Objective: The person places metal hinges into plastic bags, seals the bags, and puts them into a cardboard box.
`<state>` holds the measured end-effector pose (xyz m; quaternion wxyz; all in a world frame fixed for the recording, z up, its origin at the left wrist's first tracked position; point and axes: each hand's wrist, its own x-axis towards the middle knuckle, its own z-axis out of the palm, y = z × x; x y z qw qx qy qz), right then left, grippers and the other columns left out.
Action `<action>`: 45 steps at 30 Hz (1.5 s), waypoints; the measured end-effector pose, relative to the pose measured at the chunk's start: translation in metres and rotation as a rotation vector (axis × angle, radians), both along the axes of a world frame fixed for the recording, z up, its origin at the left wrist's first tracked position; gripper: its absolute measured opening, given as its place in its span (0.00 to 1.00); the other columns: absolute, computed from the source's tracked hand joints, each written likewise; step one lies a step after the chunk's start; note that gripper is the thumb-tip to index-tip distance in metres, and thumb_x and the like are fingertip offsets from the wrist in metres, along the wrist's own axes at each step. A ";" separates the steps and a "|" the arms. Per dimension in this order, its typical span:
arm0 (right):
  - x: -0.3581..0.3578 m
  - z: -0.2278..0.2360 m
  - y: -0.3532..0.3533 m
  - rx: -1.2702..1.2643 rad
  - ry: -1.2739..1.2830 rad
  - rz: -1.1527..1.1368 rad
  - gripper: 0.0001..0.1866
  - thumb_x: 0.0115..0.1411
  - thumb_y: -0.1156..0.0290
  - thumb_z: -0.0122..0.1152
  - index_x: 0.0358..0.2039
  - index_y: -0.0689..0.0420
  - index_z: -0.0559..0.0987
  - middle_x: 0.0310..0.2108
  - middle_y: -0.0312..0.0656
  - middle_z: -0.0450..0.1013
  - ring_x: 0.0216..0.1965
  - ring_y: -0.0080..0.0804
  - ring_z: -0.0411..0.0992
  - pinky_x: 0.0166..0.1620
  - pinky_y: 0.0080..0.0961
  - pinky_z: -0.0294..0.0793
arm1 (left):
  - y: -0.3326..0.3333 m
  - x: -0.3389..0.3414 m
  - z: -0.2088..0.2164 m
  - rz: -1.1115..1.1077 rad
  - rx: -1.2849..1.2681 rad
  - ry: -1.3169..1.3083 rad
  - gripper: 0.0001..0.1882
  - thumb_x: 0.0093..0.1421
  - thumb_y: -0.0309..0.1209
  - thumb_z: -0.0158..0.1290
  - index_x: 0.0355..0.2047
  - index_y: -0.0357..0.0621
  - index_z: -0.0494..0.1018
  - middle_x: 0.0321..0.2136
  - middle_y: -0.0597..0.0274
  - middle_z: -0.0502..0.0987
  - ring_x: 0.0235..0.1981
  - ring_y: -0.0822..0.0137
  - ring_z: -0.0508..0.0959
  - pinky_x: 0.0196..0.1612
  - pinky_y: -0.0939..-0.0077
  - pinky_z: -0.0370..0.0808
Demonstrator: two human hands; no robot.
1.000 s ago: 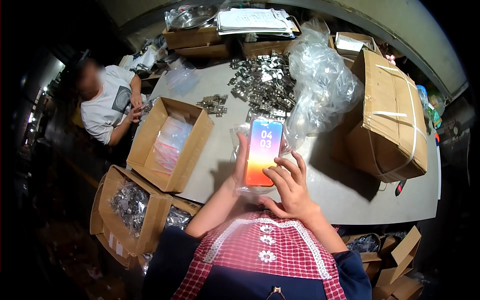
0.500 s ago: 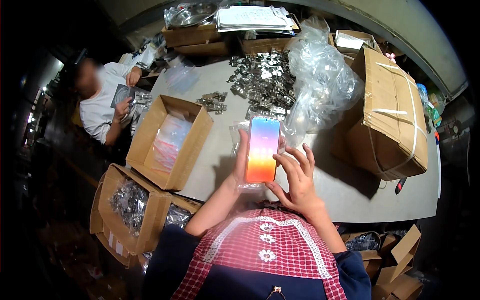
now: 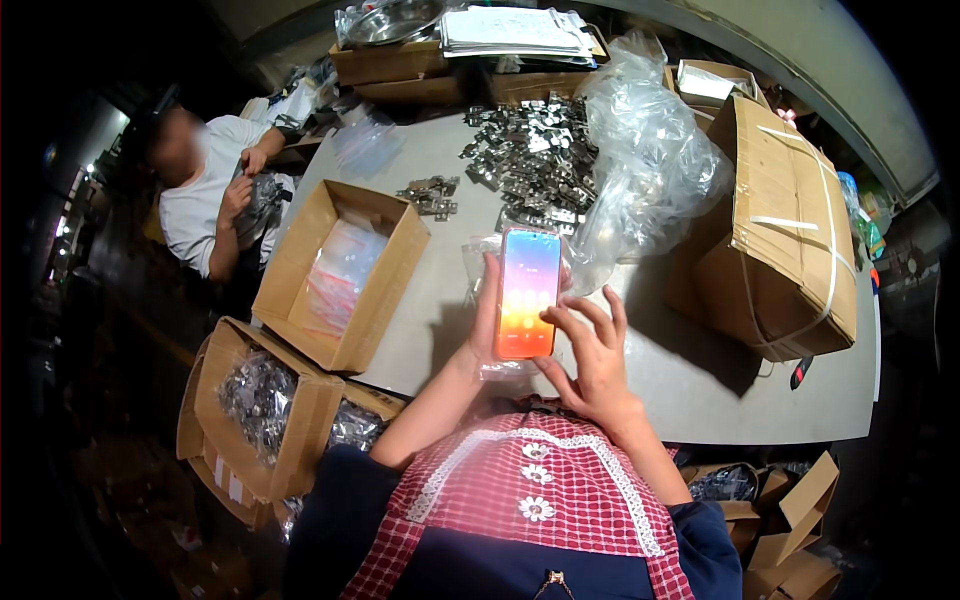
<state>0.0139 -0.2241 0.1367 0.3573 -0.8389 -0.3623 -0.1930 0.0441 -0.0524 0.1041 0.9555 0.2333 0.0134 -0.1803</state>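
Note:
Upright in my left hand [image 3: 484,326] is a smartphone [image 3: 529,285], its lit screen running from blue through pink to orange. My left fingers are closed round its left side and back. Clear plastic film [image 3: 508,371] shows beneath the phone and past its edges; whether the hand grips it too, I cannot tell. My right hand [image 3: 598,368] hovers at the phone's right edge with fingers apart, and its index fingertip is on or just over the lower screen. Beyond the phone lies a heap of metal hinge-like parts [image 3: 530,160], with a smaller pile [image 3: 430,196] to its left.
An open cardboard box [image 3: 395,275] holding plastic bags stands left on the grey table [image 3: 440,330]. Below it, another carton [image 3: 318,420] holds bagged parts. A large strapped carton [image 3: 790,240] and crumpled clear plastic [image 3: 655,150] occupy the right. A co-worker [image 3: 205,200] sits at far left.
My right index finger has shifted slightly left over the screen, where faint round keypad marks show more clearly. The co-worker's hands have come closer together around a plastic bag.

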 end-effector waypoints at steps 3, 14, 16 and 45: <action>0.003 0.002 -0.002 -0.082 0.044 -0.036 0.28 0.59 0.61 0.65 0.55 0.63 0.71 0.47 0.42 0.78 0.59 0.43 0.66 0.70 0.55 0.43 | -0.001 0.000 0.001 0.003 -0.017 0.024 0.43 0.65 0.69 0.34 0.61 0.44 0.65 0.49 0.61 0.74 0.51 0.67 0.75 0.55 0.68 0.73; 0.003 0.004 0.003 -0.063 0.062 0.078 0.27 0.58 0.58 0.65 0.53 0.61 0.75 0.50 0.41 0.75 0.59 0.43 0.66 0.70 0.56 0.42 | 0.001 0.000 -0.018 -0.040 -0.021 0.025 0.43 0.65 0.69 0.36 0.63 0.46 0.64 0.53 0.56 0.73 0.50 0.61 0.76 0.51 0.63 0.77; -0.001 0.004 0.004 -0.033 0.021 0.132 0.25 0.58 0.58 0.66 0.51 0.61 0.77 0.50 0.40 0.75 0.58 0.42 0.68 0.70 0.56 0.43 | -0.001 -0.001 -0.014 -0.014 0.043 0.059 0.43 0.64 0.70 0.37 0.63 0.46 0.64 0.53 0.54 0.73 0.50 0.60 0.77 0.51 0.62 0.78; 0.004 -0.022 -0.023 0.388 0.266 -0.124 0.09 0.68 0.72 0.54 0.35 0.62 0.81 0.25 0.37 0.79 0.32 0.34 0.77 0.58 0.45 0.70 | 0.005 -0.002 -0.004 -0.019 0.035 0.036 0.46 0.63 0.72 0.34 0.60 0.43 0.67 0.47 0.58 0.77 0.38 0.64 0.82 0.37 0.69 0.83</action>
